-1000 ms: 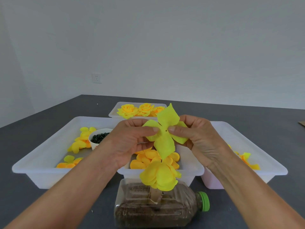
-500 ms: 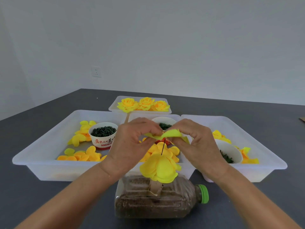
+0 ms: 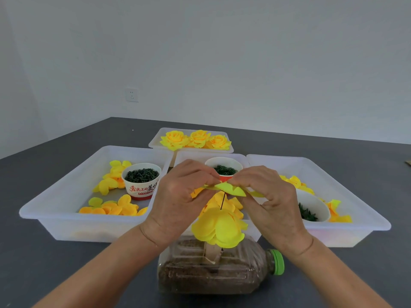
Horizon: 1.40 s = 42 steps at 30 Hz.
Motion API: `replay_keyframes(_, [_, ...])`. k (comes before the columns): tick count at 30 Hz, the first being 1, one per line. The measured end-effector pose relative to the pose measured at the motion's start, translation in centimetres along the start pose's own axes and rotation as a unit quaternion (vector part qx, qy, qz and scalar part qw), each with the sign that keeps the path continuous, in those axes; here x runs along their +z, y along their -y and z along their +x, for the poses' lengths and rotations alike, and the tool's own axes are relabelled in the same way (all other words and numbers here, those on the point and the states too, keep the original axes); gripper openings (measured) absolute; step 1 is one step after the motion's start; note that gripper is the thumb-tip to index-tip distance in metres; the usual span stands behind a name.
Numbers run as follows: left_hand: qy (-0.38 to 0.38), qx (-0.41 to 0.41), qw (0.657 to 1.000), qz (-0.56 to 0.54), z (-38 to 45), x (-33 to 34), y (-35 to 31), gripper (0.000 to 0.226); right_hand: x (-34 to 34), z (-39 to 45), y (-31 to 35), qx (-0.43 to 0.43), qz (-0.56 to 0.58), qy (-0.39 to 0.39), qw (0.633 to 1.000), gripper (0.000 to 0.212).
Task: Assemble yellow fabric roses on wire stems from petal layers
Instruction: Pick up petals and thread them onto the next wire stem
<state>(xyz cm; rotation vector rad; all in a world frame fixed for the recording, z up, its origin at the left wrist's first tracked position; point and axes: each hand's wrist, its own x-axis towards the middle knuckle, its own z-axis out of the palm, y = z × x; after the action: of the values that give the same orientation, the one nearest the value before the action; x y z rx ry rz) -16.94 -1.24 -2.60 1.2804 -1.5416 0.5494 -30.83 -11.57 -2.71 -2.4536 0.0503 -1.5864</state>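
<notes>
I hold a flat yellow petal layer (image 3: 226, 188) level between my two hands, directly above the thin wire stem (image 3: 222, 201). My left hand (image 3: 180, 196) pinches its left edge between thumb and fingertips, and my right hand (image 3: 266, 196) pinches the right edge the same way, so the fabric stays stretched and horizontal. I judge this is so the centre hole meets the wire tip squarely; the hole itself I cannot make out from here.

The stem stands upright because it is stuck into a plastic bottle (image 3: 213, 272) lying on its side on the bench (image 3: 66, 274), filled with something brown and heavy that serves as a steady base, its green cap (image 3: 278, 262) pointing right. That leaves both hands free for the petals. Lower on the wire sits the part-built rose (image 3: 219, 230), several rounded layers already stacked, with a length of bare wire between it and the layer I hold.

The supplies lie within reach behind the bottle: a left tray (image 3: 44, 210) with loose petals (image 3: 111, 208) and a paper cup (image 3: 141, 181) of small dark green pieces, a middle tray with another cup (image 3: 223, 166), and a right tray (image 3: 360, 203) with more petals and a cup tipped on its side (image 3: 313, 207). Finished roses (image 3: 195, 140) rest in a small tray farthest away, out of the working area. Next, I expect, the layer needs sliding straight down the wire onto the stack.
</notes>
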Motion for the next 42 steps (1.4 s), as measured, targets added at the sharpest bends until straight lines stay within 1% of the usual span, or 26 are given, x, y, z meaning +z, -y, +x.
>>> replay_keyframes(2, [-0.010, -0.004, 1.000, -0.012, 0.3, 0.0, -0.1, 0.010, -0.2, 0.2, 0.2, 0.021, 0.045, -0.006, 0.999, 0.013])
replay_keyframes(3, [-0.012, 0.000, 1.000, -0.016, 0.3, -0.1, -0.1, 0.013, -0.2, 0.3, 0.3, 0.020, 0.048, -0.005, 0.999, 0.013])
replay_keyframes(5, [-0.009, 0.019, 1.000, -0.012, 0.1, -0.3, 0.0, 0.016, -0.3, 0.1, 0.1, 0.001, 0.023, 0.003, 1.000, 0.011])
replay_keyframes(8, [-0.001, 0.048, 0.999, 0.010, -0.5, -0.4, 0.2, 0.011, -0.2, -0.2, -0.2, -0.039, -0.036, 0.000, 0.999, 0.019])
replay_keyframes(10, [-0.001, 0.064, 0.998, 0.022, -0.8, -0.4, 0.4, 0.010, -0.1, -0.4, -0.2, -0.057, -0.056, -0.010, 0.997, 0.018])
replay_keyframes(16, [-0.017, 0.096, 0.993, 0.061, -0.5, -0.3, 0.5, 0.008, -0.2, -0.5, 0.0, -0.075, -0.068, -0.041, 0.994, 0.007])
replay_keyframes(22, [-0.035, 0.101, 0.992, 0.071, -0.4, -0.3, 0.5, 0.012, -0.2, -0.3, 0.1, -0.091, -0.072, -0.040, 0.993, 0.008])
replay_keyframes(27, [-0.026, 0.110, 0.990, 0.083, -0.8, -0.2, 0.6, 0.011, -0.1, -0.9, 0.1, -0.081, -0.075, -0.033, 0.993, 0.007])
replay_keyframes(31, [-0.021, 0.095, 0.992, 0.082, -0.8, 0.0, 1.0, 0.009, 0.0, -0.7, 0.2, -0.033, -0.066, -0.034, 0.997, 0.013])
replay_keyframes(34, [-0.023, 0.087, 0.992, 0.086, -0.8, 0.1, 1.1, 0.009, 0.0, -0.4, 0.2, -0.020, -0.068, -0.020, 0.997, 0.015])
replay_keyframes(36, [-0.022, 0.083, 0.993, 0.085, -0.8, 0.1, 1.1, 0.006, -0.1, -0.2, 0.3, -0.016, -0.062, -0.008, 0.998, 0.009])
replay_keyframes(38, [-0.023, 0.077, 0.993, 0.092, -0.9, 0.1, 1.2, 0.011, 0.0, -0.1, 0.3, -0.015, -0.057, 0.005, 0.998, 0.015])
replay_keyframes(41, [-0.019, 0.077, 0.993, 0.087, -1.1, 0.1, 1.2, 0.012, -0.1, -0.1, 0.0, -0.030, -0.063, 0.010, 0.998, 0.010])
replay_keyframes(42, [-0.017, 0.079, 0.993, 0.086, -1.2, 0.2, 1.1, 0.011, -0.1, -0.2, 0.0, -0.039, -0.072, 0.005, 0.997, 0.013])
